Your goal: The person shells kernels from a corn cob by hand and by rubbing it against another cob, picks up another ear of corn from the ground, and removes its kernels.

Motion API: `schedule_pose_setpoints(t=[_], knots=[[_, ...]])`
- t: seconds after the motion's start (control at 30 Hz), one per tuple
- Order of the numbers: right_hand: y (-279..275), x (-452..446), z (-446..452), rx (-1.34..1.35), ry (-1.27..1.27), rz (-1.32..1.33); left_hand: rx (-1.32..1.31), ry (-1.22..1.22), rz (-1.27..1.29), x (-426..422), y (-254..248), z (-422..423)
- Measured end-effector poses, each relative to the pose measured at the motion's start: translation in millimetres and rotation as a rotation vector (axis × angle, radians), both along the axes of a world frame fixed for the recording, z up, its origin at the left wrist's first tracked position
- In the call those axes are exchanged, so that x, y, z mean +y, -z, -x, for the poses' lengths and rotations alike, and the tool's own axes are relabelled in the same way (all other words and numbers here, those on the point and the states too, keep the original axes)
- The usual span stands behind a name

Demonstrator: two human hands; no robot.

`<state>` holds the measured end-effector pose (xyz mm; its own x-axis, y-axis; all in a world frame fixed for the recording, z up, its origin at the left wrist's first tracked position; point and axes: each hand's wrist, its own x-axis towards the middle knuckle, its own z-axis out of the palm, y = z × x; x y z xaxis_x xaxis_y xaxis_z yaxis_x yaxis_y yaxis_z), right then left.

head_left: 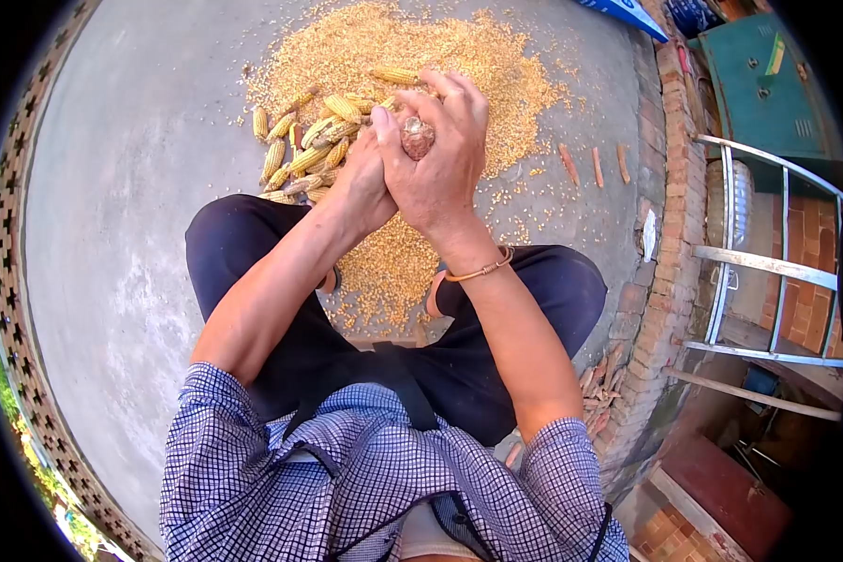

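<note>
My right hand [448, 159] is wrapped round a corn cob [417, 138], whose reddish end shows between thumb and fingers. My left hand [370, 173] presses against it from the left, its thumb near the cob; most of its fingers are hidden, so what it grips is unclear. A pile of yellow corn ears [309, 159] lies just left of my hands. Loose kernels [506, 70] spread over the grey floor beyond my hands, and more kernels [381, 272] lie between my feet.
Several bare reddish cobs [597, 167] lie on the concrete floor [112, 206] at the right, with more [601, 386] by my knee. A low brick edge [670, 215], a metal frame [768, 262] and a green cabinet [759, 94] stand farther right.
</note>
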<state>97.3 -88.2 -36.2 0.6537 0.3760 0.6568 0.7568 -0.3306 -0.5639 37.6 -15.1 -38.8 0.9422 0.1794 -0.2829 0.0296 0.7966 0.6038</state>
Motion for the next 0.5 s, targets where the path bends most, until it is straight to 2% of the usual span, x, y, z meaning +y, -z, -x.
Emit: schedule_pose_setpoints(t=[0.07,0.17,0.27,0.37,0.5], knots=[[-2,2,0,0.019,0.077,-0.081,-0.032,0.065,-0.033,5,10,3],[2,0,-2,0.212,0.188,0.013,0.07,0.047,-0.086,-8,0,0],[-1,1,-6,0.305,0.245,-0.073,-0.011,0.097,-0.176,-9,4,-3],[-6,-8,-21,0.97,0.017,-0.449,0.009,0.152,-0.156,-7,12,-4],[-16,-20,-29,1.103,-0.184,-0.598,0.149,0.064,-0.011,-5,2,-6]])
